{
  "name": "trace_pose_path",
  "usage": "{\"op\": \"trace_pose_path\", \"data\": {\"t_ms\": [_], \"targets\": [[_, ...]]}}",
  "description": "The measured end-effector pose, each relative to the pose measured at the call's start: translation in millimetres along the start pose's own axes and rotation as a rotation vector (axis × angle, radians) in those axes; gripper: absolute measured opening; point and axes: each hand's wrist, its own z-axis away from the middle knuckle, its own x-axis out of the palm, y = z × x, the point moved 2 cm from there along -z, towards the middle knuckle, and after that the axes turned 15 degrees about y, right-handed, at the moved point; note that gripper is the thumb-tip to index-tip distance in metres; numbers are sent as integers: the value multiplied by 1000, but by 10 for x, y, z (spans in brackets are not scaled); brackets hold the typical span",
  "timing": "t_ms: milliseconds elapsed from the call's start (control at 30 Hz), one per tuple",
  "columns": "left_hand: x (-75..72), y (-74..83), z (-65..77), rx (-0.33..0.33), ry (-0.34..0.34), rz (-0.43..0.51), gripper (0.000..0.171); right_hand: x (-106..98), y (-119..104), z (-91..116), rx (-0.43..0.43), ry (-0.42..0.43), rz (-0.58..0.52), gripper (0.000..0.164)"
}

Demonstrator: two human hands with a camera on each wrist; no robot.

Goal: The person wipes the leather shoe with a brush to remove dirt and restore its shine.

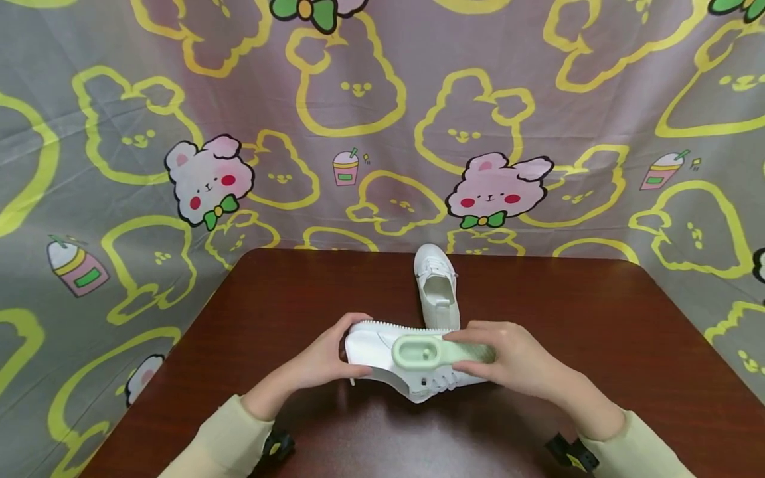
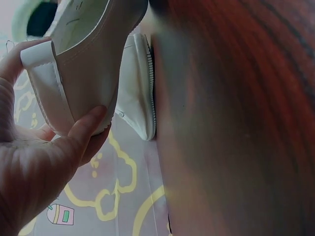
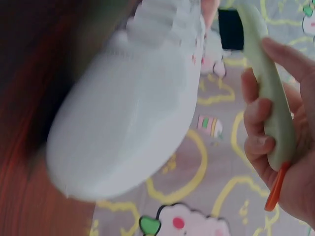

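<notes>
A white lace-up shoe (image 1: 370,346) is held on its side above the table, sole edge toward the back. My left hand (image 1: 319,355) grips it round the heel, with the thumb and fingers on either side of the heel in the left wrist view. In my right hand (image 1: 516,355) is a pale green shoe brush (image 1: 418,352), fingers curled round its handle. Dark bristles (image 3: 231,29) on the brush face the shoe, and an orange loop (image 3: 277,187) hangs from the handle's end. The brush head overlaps the shoe's side in the head view.
A second white shoe (image 1: 437,285) stands on the dark red-brown table (image 1: 311,285) behind the held one, toe toward the back. Beyond the table's far edge hangs a grey curtain (image 1: 382,79) printed with cartoon figures.
</notes>
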Motion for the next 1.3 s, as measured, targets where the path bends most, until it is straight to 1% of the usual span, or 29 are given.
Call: {"op": "trace_pose_path", "data": {"t_ms": [33,100,167,267,367,433,500,567,600,667,733,800,900,1000,1133,1200,1300], "targets": [[0,1,-2,3,-2,6,74,20,-35,4,-34,-26,-16,34],[1,5,-4,7,-5,15,74,53,-77,16,-90,-67,-13,33],[3,4,-5,8,-6,17,74,76,-76,21,-104,-83,5,33],[4,5,3,9,-1,11,74,79,-11,15,-49,-69,46,33],[5,2,13,3,4,-3,74,53,87,-3,57,-23,76,33],[6,2,18,-6,6,-11,74,30,139,-14,112,20,108,33],[6,4,21,-9,7,-22,74,10,171,-22,150,59,139,34],[5,5,20,-12,5,-27,75,4,176,-22,167,78,144,35],[6,5,18,-13,3,-26,75,6,167,-21,161,83,132,35],[6,9,13,-10,0,-17,74,20,132,-21,129,66,81,35],[8,11,5,-10,-6,1,74,44,77,-19,77,28,16,34],[7,13,-1,-10,-9,19,74,77,28,-19,14,-18,-24,33],[2,20,-2,-6,-7,23,75,127,-16,-17,-39,-77,-25,34],[2,24,4,7,-2,-2,75,155,-2,-28,-23,-96,3,34],[2,23,18,6,3,-34,76,144,63,-52,39,-63,11,34],[1,29,26,6,2,-29,76,125,99,-61,63,-26,25,34],[-4,32,34,0,-2,-15,76,93,153,-74,100,43,81,34]]}}
